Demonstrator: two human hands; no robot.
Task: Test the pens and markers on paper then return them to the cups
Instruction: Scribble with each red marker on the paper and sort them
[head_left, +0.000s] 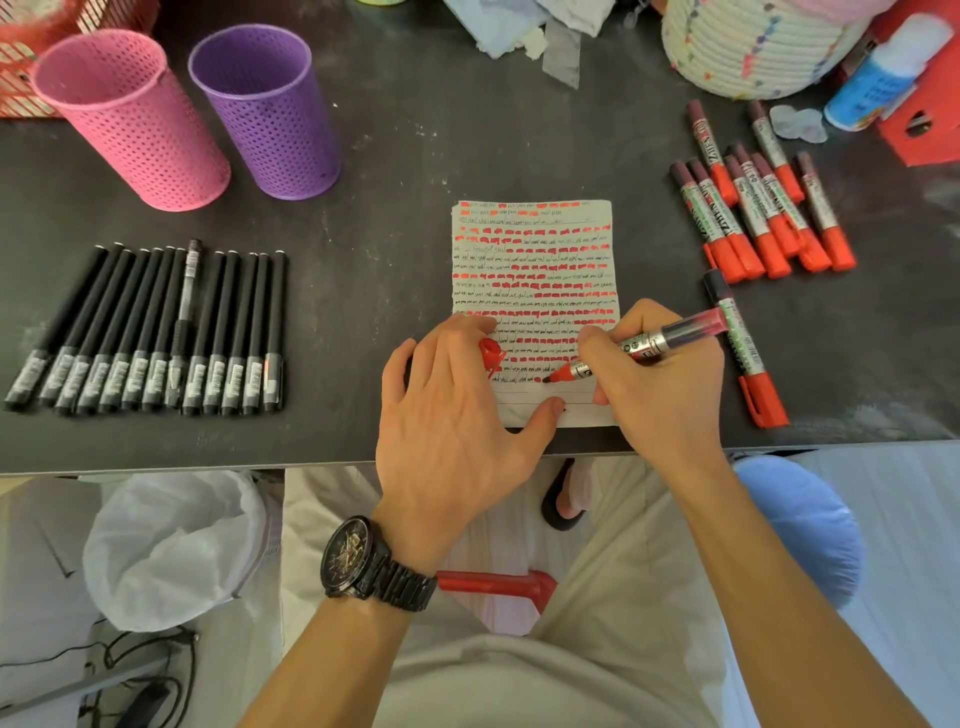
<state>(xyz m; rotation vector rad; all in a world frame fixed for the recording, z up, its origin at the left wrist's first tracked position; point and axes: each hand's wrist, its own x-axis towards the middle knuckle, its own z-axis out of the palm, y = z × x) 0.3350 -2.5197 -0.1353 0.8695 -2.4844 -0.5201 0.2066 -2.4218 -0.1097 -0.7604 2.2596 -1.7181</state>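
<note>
at the table's (395, 270) near edge, the right hand (657, 387) pinches an uncapped red marker (641, 344), tip touching the paper's (535, 239) lower lines. the left hand (454, 400) pins the paper, fingers curled over the cap (491, 356). the pink cup (130, 117) and purple cup (266, 111) stand far left.

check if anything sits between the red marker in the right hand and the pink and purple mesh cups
Nothing upright does. From the red-tipped marker in the right hand, the way to the purple mesh cup and pink mesh cup crosses only flat scribbled paper and bare dark table.
</note>
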